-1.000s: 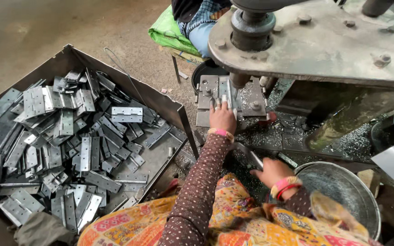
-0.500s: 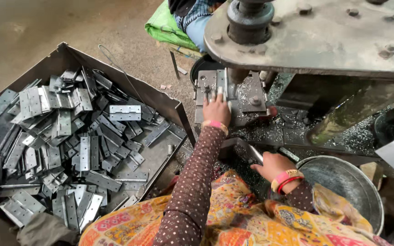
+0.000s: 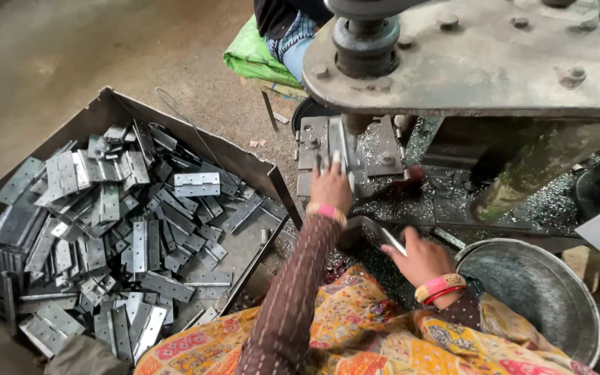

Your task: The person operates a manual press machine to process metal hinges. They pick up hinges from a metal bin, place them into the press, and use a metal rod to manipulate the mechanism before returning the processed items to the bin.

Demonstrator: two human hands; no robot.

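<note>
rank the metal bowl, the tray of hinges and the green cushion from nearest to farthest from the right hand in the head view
From the right hand:
1. metal bowl, just right of it.
2. tray of hinges, across to the left.
3. green cushion, far up by the press.
</note>
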